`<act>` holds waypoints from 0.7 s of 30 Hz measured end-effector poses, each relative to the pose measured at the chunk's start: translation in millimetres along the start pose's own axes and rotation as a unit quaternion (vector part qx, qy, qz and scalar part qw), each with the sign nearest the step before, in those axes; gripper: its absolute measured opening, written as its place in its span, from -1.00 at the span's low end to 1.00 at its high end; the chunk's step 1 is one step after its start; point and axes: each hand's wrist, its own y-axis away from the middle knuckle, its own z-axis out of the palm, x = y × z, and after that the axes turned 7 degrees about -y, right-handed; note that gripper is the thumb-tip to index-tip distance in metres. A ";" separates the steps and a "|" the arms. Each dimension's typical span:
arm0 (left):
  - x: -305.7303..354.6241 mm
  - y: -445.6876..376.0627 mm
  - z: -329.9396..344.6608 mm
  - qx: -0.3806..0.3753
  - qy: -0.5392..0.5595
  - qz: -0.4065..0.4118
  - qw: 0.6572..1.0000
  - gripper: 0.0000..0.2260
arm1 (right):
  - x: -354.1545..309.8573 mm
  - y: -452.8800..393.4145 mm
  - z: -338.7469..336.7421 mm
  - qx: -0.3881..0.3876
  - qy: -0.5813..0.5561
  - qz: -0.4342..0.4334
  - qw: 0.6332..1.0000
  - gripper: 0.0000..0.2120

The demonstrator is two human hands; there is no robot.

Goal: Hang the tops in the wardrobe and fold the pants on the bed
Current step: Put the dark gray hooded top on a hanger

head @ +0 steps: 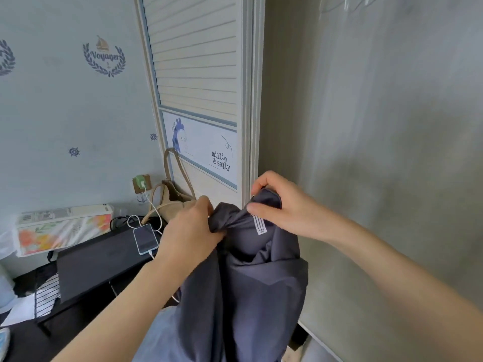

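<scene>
Phone on desk, bag behind it, wardrobe door to the right.

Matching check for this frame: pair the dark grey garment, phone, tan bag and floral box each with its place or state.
Things:
1. dark grey garment
2. phone
3. tan bag
4. floral box

Places or states:
A. plugged into a white cable on the black desk
B. against the wall at far left
C. gripped at the neck by the left hand and right hand
D. beside the louvred door

Pairs: 1-C, 2-A, 3-D, 4-B

dark garment hem cut off below, left-hand fingers buried in cloth
</scene>
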 end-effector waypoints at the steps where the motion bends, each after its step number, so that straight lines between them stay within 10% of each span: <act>1: 0.3 -6.0 0.1 -0.015 -0.005 -0.003 1.000 -0.72 | 0.0 6.7 -11.3 0.000 0.064 0.005 0.998 -0.75; 4: -4.3 -25.6 -3.9 -0.142 0.094 -0.028 0.985 -0.83 | 5.6 20.6 -39.8 0.054 0.299 0.018 0.953 -0.68; 8: -3.1 -47.5 -7.9 -0.408 0.466 -0.108 0.778 -0.68 | 12.1 40.8 -68.9 0.161 0.341 0.055 0.924 -0.82; 10: 2.5 -55.9 2.0 -0.441 0.489 -0.125 0.742 -0.66 | 13.4 46.8 -76.6 0.184 0.341 0.031 0.921 -0.92; 14: 38.2 -64.5 21.4 -0.401 0.388 -0.072 0.827 -0.70 | 13.1 53.9 -85.5 0.207 0.316 0.023 0.926 -0.83; 18: 82.6 -58.7 22.7 -0.486 0.332 0.085 0.804 -0.43 | 7.6 50.6 -82.9 0.256 0.179 0.033 0.950 -0.71; 21: 109.0 -55.8 37.5 -0.400 0.291 0.145 0.857 -0.64 | 4.9 46.0 -86.4 0.286 0.145 0.031 0.947 -0.71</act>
